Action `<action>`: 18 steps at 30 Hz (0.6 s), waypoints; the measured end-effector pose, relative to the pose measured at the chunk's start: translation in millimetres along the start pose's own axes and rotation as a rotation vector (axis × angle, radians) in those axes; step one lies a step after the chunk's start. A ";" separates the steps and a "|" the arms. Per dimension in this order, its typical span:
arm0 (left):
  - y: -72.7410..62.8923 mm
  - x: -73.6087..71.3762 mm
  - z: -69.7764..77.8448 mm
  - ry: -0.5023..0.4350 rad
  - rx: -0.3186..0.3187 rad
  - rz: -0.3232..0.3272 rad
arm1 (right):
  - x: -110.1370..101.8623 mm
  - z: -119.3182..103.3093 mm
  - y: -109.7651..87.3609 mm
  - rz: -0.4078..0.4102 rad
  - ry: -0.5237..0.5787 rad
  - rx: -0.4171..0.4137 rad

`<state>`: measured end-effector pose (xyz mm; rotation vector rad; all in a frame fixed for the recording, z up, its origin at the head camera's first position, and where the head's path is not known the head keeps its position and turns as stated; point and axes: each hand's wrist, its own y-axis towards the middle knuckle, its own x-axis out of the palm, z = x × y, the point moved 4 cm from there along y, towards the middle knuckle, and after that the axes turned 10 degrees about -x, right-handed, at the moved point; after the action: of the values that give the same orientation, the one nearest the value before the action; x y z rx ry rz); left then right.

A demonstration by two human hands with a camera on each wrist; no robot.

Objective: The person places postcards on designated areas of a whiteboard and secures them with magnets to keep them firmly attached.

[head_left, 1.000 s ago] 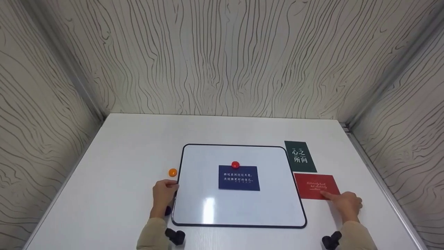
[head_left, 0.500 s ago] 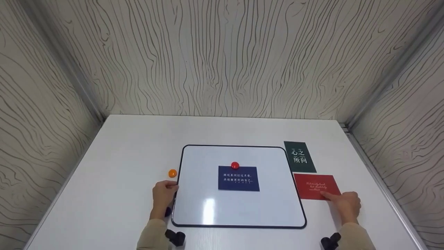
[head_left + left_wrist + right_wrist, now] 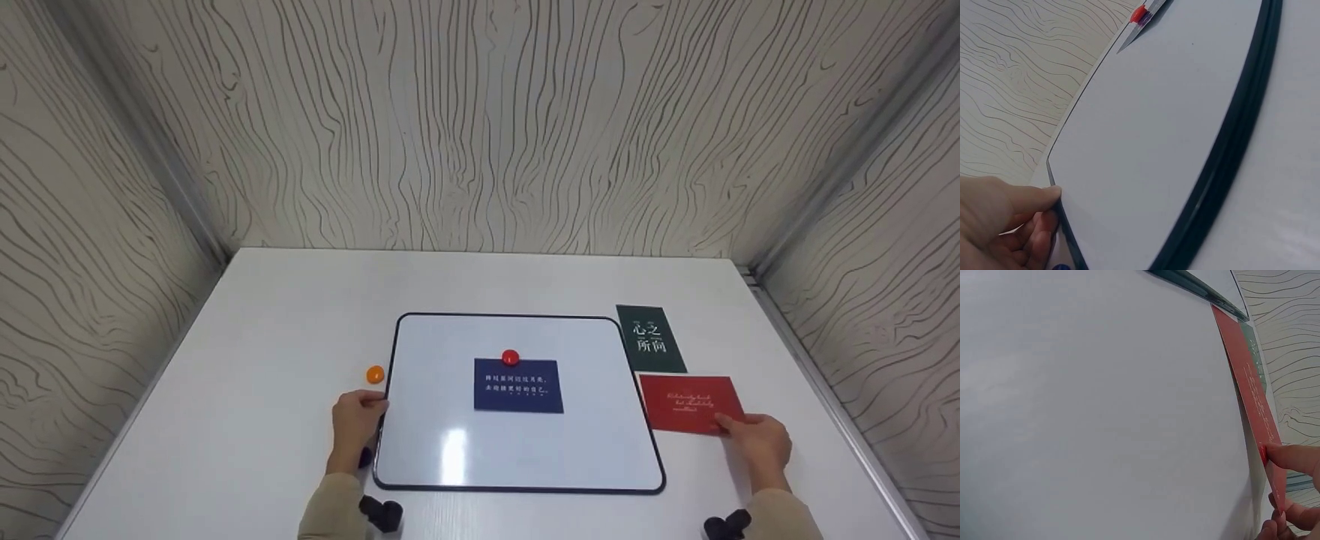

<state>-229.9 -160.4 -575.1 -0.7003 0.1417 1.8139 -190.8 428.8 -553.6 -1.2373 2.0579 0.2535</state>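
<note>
Left hand (image 3: 358, 421) pinches whiteboard (image 3: 525, 450); right hand (image 3: 760, 444) pinches red card (image 3: 684, 403), apparent pick-up, likely requiring lift over whiteboard left of grip.

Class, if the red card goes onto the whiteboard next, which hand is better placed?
Right, likely: the right hand pinches the red card, while the left hand grips the whiteboard at the opposite edge.

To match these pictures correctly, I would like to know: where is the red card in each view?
Head: the red card is at right, beside the whiteboard, its right end pinched by the right hand.
Left wrist: not in this picture.
Right wrist: a slanting strip at right, running down to the right hand.
Shared landmark: the dark frame, visible in all three views.
</note>
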 end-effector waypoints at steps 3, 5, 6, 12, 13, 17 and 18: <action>0.4 0.2 0.0 0.004 0.023 0.014 | -5.4 -1.9 0.5 0.030 0.011 -0.027; 0.5 0.2 0.1 0.007 0.036 0.023 | -9.0 -3.3 0.6 0.053 0.024 -0.032; 0.7 0.3 0.1 0.007 0.039 0.026 | -10.5 -4.1 0.5 0.064 0.036 -0.030; 1.3 0.8 0.2 0.003 0.034 0.025 | -14.9 -6.8 1.3 0.065 0.169 0.015; 1.2 0.9 0.1 0.004 0.034 0.024 | -15.1 -7.2 1.4 0.067 0.194 0.019; 0.7 0.9 -0.2 0.002 0.017 0.012 | -15.2 -7.6 2.3 0.083 0.266 0.033; 0.5 0.7 0.0 0.002 0.015 0.009 | -15.5 -7.1 2.7 0.088 0.279 0.043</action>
<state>-230.4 -159.9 -575.6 -0.6917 0.1602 1.8194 -191.9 437.4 -538.7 -1.2125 2.3469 0.0789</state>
